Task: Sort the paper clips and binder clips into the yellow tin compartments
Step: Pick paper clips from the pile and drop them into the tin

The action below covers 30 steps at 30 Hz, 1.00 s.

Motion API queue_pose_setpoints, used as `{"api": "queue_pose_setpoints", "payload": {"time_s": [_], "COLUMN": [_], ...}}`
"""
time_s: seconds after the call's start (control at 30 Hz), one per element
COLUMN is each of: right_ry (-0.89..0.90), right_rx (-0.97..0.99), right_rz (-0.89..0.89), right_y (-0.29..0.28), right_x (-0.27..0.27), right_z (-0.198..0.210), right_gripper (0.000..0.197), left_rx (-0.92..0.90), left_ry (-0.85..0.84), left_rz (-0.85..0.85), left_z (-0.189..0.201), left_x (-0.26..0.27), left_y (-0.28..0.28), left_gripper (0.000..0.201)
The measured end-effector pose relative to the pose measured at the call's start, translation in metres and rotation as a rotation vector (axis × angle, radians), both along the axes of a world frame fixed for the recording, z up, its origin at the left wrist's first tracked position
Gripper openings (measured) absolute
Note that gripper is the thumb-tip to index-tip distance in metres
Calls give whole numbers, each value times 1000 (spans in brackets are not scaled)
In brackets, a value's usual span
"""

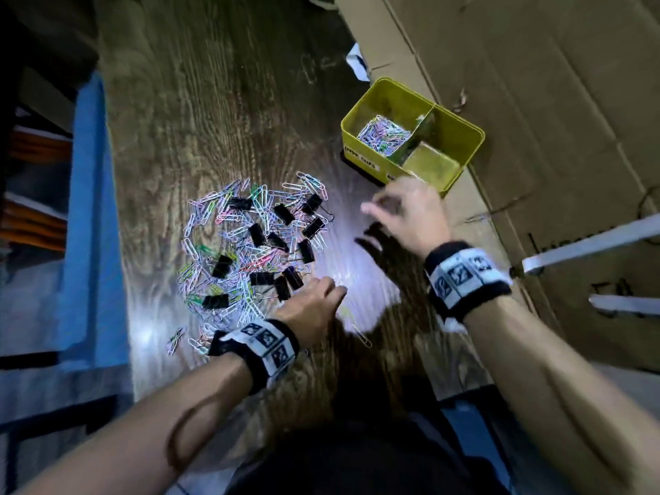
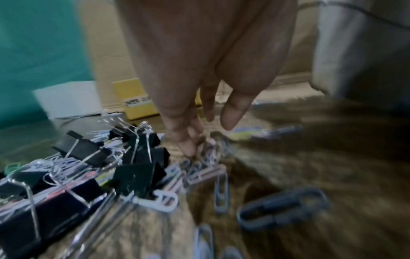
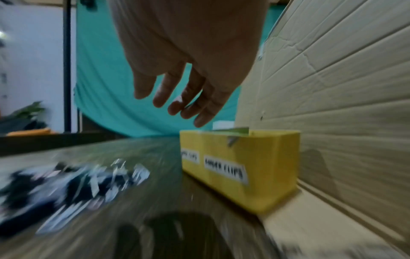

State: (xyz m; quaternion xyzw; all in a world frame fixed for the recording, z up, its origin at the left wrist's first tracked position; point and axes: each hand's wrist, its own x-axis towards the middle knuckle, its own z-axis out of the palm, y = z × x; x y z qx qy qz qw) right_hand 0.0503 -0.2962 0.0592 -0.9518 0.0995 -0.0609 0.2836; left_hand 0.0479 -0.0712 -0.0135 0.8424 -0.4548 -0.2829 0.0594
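Note:
A heap of pastel paper clips point(image 1: 210, 216) mixed with black binder clips point(image 1: 257, 234) lies on the wooden table. The yellow tin point(image 1: 460, 137) stands to the right behind it; its left compartment holds paper clips point(image 1: 384, 135), and the right one looks bare. My left hand point(image 1: 332, 287) lies at the heap's near right edge with straight fingers. In the left wrist view, the left hand point(image 2: 208, 133) has its fingertips touching some paper clips point(image 2: 206, 168). My right hand point(image 1: 382, 209) hovers between the heap and the tin, fingers loosely spread and holding nothing. The right wrist view shows the right hand point(image 3: 177, 105) above the labelled tin point(image 3: 244, 157).
Flattened cardboard point(image 1: 535, 101) lies along the right, with the tin against its edge. A blue panel point(image 1: 89, 209) borders the table's left side. One stray paper clip point(image 1: 360, 335) lies near my left wrist. A white scrap point(image 1: 359, 62) sits behind the tin.

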Motion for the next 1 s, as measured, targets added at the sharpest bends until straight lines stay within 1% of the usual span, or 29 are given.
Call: {"api": "queue_pose_setpoints", "payload": {"time_s": [0.03, 0.1, 0.13, 0.17, 0.2, 0.23, 0.27, 0.33, 0.4, 0.43, 0.5, 0.57, 0.63, 0.7, 0.77, 0.8, 0.87, 0.93, 1.0], "right_ry": [102, 379, 511, 621, 698, 734, 738, 707, 692, 676, 640, 594, 537, 489, 497, 506, 503, 504, 496], "right_rx": [3, 30, 49, 72, 89, 94, 99, 121, 107, 74, 15, -4, -20, -46, -68, -81, -97, -102, -107], "right_rz": [58, 166, 210, 235, 235, 224, 207, 177, 180, 198, 244, 262, 215, 113, 41, 37, 90, 191, 272], "right_y": [6, 20, 26, 34, 43, 51, 60, 77, 94, 101, 112, 117, 116, 112, 108, 106, 103, 101, 97], "right_x": [-17, -52, -67, -82, -94, -103, -110, -115, -111, -108, -101, -101, -106, -116, -125, -126, -123, -112, -100], "right_z": [-11, -34, -45, -54, -62, -67, -72, -76, -77, -78, -78, -78, -78, -81, -84, -85, -87, -88, -87], "right_gripper": [29, 29, 36, 47, 59, 70, 79, 94, 103, 102, 93, 85, 84, 90, 94, 93, 86, 80, 78], "left_rx": [-23, -47, -54, -67, -82, -93, -91, -73, -49, -33, -10, -50, -110, -186, -191, -185, -189, -188, -182], "left_ry": [-54, -119, -121, -90, -52, -38, -36, -22, -34, -43, -35, -1, 12, 13, -8, -30, -60, -82, -113], "left_rz": [-48, -99, -98, -89, -54, -7, 45, 162, 234, 234, 192, 134, 117, 171, 261, 277, 262, 232, 218], "left_z": [-3, -4, -7, -11, -11, -11, -8, -2, -1, -2, -9, -13, -10, -8, -7, -6, -7, -8, -8], "left_x": [-6, -17, -20, -22, -23, -23, -23, -27, -32, -34, -40, -45, -47, -44, -35, -28, -16, -5, 4], "left_y": [5, 14, 19, 25, 33, 41, 51, 68, 75, 74, 66, 58, 56, 59, 65, 67, 68, 68, 69], "left_gripper": [41, 36, 35, 35, 34, 36, 41, 57, 68, 70, 72, 68, 63, 61, 58, 57, 55, 55, 54]}}
